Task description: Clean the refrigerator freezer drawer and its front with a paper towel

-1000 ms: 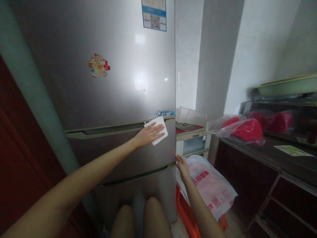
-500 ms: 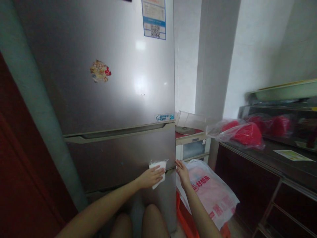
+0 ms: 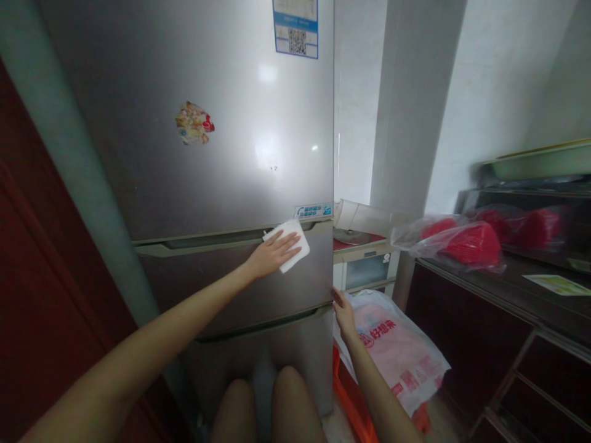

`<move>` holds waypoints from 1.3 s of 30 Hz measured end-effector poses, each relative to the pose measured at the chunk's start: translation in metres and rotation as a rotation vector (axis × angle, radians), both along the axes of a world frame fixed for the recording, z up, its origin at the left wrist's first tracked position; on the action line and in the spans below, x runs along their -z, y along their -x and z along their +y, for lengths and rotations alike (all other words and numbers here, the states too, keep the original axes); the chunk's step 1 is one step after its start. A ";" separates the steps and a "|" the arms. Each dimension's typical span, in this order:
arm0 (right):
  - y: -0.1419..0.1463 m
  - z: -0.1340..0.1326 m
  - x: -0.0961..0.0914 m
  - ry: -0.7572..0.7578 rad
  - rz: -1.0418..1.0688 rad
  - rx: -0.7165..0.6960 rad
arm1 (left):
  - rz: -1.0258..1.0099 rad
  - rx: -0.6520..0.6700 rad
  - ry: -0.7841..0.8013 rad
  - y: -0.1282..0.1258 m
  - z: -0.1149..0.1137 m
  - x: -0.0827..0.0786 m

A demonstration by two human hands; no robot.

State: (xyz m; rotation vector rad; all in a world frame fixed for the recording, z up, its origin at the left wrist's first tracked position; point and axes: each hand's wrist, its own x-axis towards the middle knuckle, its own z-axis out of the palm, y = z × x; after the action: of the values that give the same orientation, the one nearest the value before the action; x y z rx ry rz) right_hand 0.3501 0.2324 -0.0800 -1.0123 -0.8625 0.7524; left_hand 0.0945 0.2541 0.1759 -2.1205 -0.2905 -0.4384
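A tall silver fridge (image 3: 207, 154) fills the left and middle of the view. My left hand (image 3: 268, 253) lies flat with fingers stretched out, pressing a white folded cloth (image 3: 292, 243) against the top of the middle door, just under the handle groove. My right hand (image 3: 342, 311) rests lower down at the right edge of the fridge, fingers touching the side of the middle door. My knees (image 3: 268, 406) show at the bottom, close to the lowest door.
A pink and white plastic bag (image 3: 397, 351) lies on an orange stool (image 3: 355, 406) right of the fridge. A small white cabinet (image 3: 367, 267) stands behind it. A dark counter (image 3: 517, 289) with red bagged items (image 3: 462, 243) runs along the right. A dark red door (image 3: 37, 295) is at left.
My left hand has slid the cloth up from the bottom of the middle door to its top edge. My right hand has stayed at the fridge's right edge.
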 end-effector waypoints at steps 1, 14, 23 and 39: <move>0.002 -0.001 0.000 -0.004 -0.029 0.008 | 0.023 -0.001 0.028 0.003 -0.001 0.017; 0.030 -0.012 -0.058 -0.070 -0.491 0.169 | 0.162 0.112 0.203 0.008 -0.025 0.147; 0.040 0.000 -0.191 -0.362 -1.241 0.371 | -0.021 0.006 0.013 -0.008 -0.015 0.005; 0.030 0.024 -0.178 -0.366 -1.450 0.429 | 0.228 0.105 0.252 0.024 -0.018 0.148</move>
State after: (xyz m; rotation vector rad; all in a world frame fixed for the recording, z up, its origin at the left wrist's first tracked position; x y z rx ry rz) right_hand 0.3204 0.2564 0.0977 -1.2786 -1.8165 -0.6612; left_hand 0.0707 0.2365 0.0283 -2.4149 -0.1067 -0.2256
